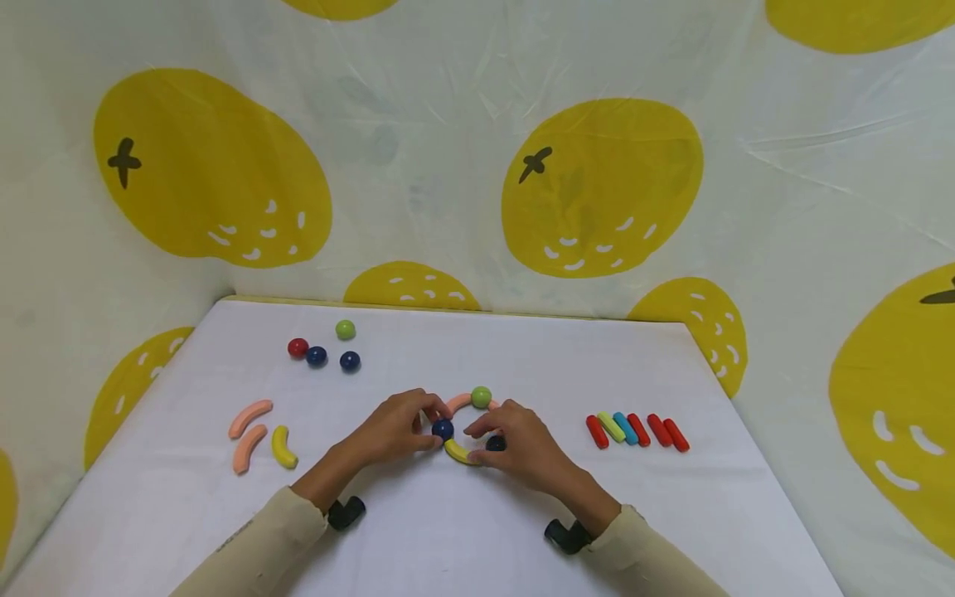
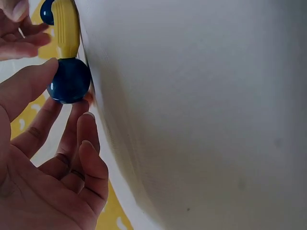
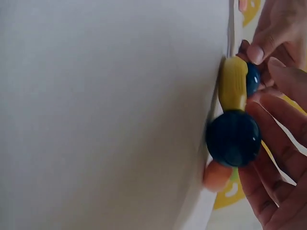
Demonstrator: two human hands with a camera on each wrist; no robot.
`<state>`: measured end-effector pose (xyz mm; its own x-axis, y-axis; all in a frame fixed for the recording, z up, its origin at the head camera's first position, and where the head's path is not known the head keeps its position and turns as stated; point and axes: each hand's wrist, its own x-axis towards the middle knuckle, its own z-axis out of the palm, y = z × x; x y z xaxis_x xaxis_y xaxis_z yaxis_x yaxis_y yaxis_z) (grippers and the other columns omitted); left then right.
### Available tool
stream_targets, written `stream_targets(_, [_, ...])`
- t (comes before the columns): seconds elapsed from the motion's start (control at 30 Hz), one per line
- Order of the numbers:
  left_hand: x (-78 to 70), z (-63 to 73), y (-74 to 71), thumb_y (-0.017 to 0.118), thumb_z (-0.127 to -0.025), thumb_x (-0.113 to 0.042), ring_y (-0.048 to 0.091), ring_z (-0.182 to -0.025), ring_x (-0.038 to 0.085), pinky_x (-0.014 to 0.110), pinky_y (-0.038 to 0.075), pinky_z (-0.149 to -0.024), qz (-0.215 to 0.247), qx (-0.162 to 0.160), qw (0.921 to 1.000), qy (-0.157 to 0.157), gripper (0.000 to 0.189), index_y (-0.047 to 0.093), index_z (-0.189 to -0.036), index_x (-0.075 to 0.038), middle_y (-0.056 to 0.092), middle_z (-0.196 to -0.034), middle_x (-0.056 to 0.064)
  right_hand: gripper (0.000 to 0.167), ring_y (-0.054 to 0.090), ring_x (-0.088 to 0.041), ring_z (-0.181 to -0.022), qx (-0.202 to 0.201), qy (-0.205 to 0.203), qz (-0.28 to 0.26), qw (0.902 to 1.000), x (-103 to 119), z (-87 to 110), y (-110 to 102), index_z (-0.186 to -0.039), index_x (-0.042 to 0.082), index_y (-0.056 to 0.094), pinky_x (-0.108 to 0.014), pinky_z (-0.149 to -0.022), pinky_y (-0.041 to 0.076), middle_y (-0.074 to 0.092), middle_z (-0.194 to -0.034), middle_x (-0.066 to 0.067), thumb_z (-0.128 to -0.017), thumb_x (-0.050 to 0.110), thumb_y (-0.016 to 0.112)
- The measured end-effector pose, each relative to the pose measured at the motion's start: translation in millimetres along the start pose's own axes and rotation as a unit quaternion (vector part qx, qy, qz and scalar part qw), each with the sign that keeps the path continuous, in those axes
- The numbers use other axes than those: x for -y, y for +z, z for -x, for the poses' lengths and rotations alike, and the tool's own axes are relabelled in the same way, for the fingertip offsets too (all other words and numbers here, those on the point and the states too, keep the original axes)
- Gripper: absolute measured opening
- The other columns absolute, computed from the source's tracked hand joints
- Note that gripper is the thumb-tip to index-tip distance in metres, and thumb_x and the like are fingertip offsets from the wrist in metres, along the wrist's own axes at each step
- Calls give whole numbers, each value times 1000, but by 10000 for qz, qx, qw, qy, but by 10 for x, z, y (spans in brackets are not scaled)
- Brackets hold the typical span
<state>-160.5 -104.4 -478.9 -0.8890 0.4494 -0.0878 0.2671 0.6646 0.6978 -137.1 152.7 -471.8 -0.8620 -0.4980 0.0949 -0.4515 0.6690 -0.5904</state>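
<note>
A ring of toy balls and curved sticks lies on the white table. My left hand [image 1: 398, 425] pinches the dark blue ball [image 2: 69, 80] on its left side between thumb and fingertips. A curved yellow stick [image 1: 458, 452] forms the near side of the ring, its ends meeting this ball and the second dark blue ball [image 3: 234, 138]. My right hand [image 1: 525, 448] is around that second ball, fingers touching its far side and thumb raised off it. On the far side, a green ball [image 1: 481, 397] sits between pink curved sticks [image 1: 458, 402], the right one mostly hidden.
Far left are a red ball [image 1: 298, 347], a green ball [image 1: 346, 330] and two dark blue balls [image 1: 350, 361]. Nearer left lie two pink curved sticks [image 1: 249, 448] and a yellow one [image 1: 283, 448]. Several short straight sticks [image 1: 631, 429] line up at right. A patterned curtain [image 1: 440, 182] hangs behind.
</note>
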Motion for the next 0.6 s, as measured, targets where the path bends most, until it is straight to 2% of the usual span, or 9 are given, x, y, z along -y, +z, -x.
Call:
stream_targets(0.13, [-7, -11, 5, 87, -88, -14, 58, -88, 15, 25, 49, -74, -24, -18, 10000, 37, 34, 73, -118, -22, 68, -105, -5, 32, 69, -6, -96, 330, -175, 227, 9990, 9, -64, 71, -112, 19, 83, -43, -106, 52, 81, -97, 11, -83, 28, 93])
stream_targets(0.23, [-16, -13, 2, 86, -88, -13, 58, -87, 15, 25, 49, -74, -37, -25, 10000, 81, 34, 72, -118, -21, 68, -105, -4, 34, 73, -3, -96, 416, -209, 325, 9984, 25, -89, 98, -114, 17, 83, -48, -114, 48, 82, -99, 9, -83, 25, 93])
stream_targets(0.4, [-20, -10, 0, 85, -89, -13, 57, -86, 15, 25, 48, -73, -72, -39, 10000, 51, 34, 72, -119, -21, 68, -104, -5, 33, 71, -6, -102, 459, -347, 515, 9970, 32, -99, 126, -114, 18, 84, -40, -101, 54, 81, -104, 8, -83, 23, 93])
stream_targets(0.53, [-24, -16, 1, 83, -91, -11, 56, -86, 13, 26, 47, -75, -221, -134, 9997, 41, 33, 71, -120, -21, 68, -106, -5, 28, 66, -8, -101, 529, -392, 479, 9967, 34, -96, 128, -110, 20, 85, -39, -103, 51, 81, -102, 10, -83, 16, 92])
stream_targets(0.6, [-26, -20, 0, 82, -91, -10, 55, -86, 13, 28, 47, -77, -300, -186, 9994, 18, 33, 71, -120, -22, 68, -106, -5, 28, 68, -8, -103, 553, -373, 443, 9968, 40, -96, 118, -111, 20, 85, -42, -112, 48, 82, -103, 11, -84, 14, 91])
